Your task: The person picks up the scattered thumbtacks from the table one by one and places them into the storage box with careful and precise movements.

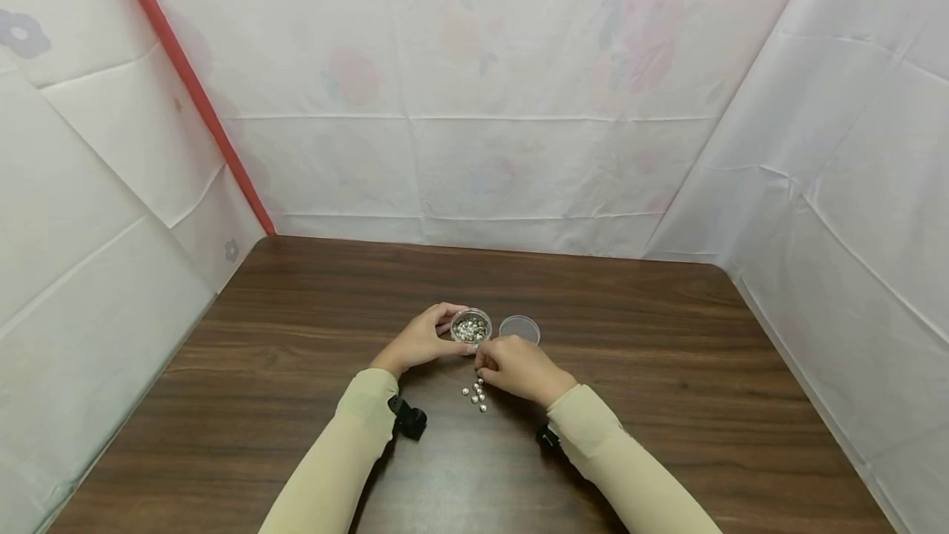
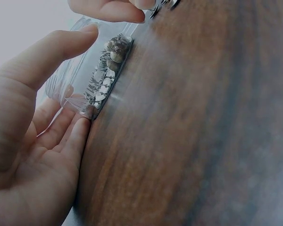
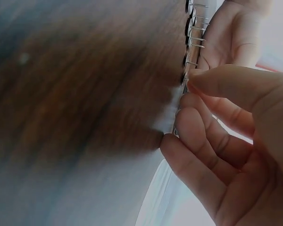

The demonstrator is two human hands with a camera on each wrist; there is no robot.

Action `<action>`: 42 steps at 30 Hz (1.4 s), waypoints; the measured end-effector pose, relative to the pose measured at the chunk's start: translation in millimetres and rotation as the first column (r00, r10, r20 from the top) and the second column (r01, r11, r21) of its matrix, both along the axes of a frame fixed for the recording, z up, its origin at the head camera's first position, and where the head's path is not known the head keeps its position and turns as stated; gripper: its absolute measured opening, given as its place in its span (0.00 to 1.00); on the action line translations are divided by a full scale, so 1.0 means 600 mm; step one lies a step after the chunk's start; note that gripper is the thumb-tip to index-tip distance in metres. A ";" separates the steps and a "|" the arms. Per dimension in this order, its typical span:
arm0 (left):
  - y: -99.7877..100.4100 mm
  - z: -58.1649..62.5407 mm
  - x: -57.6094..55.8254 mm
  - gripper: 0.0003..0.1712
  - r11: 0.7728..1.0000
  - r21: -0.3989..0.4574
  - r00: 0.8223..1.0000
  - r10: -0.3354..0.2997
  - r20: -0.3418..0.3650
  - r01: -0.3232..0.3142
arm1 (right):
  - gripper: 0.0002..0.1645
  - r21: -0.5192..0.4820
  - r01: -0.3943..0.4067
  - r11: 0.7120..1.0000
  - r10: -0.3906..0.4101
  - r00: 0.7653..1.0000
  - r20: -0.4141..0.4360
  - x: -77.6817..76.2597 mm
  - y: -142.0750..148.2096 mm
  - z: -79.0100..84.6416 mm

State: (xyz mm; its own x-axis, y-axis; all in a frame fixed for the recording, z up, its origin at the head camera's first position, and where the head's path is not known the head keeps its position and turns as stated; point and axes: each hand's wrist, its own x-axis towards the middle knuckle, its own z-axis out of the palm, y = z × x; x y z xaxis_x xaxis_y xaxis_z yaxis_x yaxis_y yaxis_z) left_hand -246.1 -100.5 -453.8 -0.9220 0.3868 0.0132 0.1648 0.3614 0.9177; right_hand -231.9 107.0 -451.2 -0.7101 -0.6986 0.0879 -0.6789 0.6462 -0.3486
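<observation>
My left hand (image 1: 421, 342) curls round the side of a clear round plastic jar (image 2: 78, 70), thumb on the near side and fingers on the far side. Silvery thumbtacks (image 2: 104, 77) fill the lower part of the jar, which stands on the table. Just right of it, my right hand (image 1: 519, 369) is low at the tabletop with thumb and index finger (image 3: 191, 101) drawn together in a pinch at a thumbtack, largely hidden by the fingertips. Several loose thumbtacks (image 1: 475, 399) lie in front of that hand, and in the right wrist view they stand points up in a row.
Behind my right hand lies a clear round lid (image 1: 521, 326) on the dark wooden table (image 1: 630, 311). White patterned sheets (image 1: 474, 89) enclose the back and sides, with a red strip (image 1: 196, 93) at the left corner. Black wrist cameras (image 1: 409, 419) sit under the sleeves.
</observation>
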 end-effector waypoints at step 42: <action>-0.002 -0.004 -0.004 0.40 0.999 0.019 0.999 -0.029 0.024 0.028 | 0.04 -0.137 0.034 0.990 -0.039 0.999 -0.035 -0.009 0.020 0.030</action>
